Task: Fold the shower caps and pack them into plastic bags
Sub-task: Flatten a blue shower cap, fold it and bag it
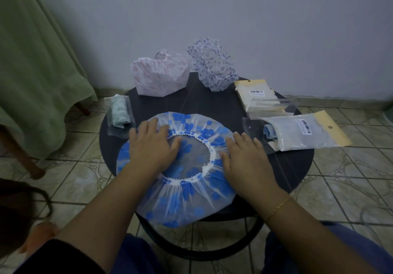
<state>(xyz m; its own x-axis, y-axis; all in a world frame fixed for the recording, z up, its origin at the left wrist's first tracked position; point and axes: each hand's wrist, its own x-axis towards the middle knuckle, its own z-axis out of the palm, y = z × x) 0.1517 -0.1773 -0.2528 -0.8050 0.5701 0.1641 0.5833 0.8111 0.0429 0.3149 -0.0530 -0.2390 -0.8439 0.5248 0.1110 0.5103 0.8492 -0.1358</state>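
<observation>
Both hands, left [152, 144] and right [244, 157], press flat on the blue-flowered shower cap [187, 201].

Three unfolded shower caps [178, 167], three plastic bags [120, 114] holding folded caps, one round table [297, 163], two hands [152, 144]

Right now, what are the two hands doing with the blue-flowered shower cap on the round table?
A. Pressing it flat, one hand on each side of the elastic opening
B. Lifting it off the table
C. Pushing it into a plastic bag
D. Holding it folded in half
A: the left hand and right hand lie with straight fingers on the blue-flowered shower cap, which is spread round and flat on the table, with no bag around it.
</observation>
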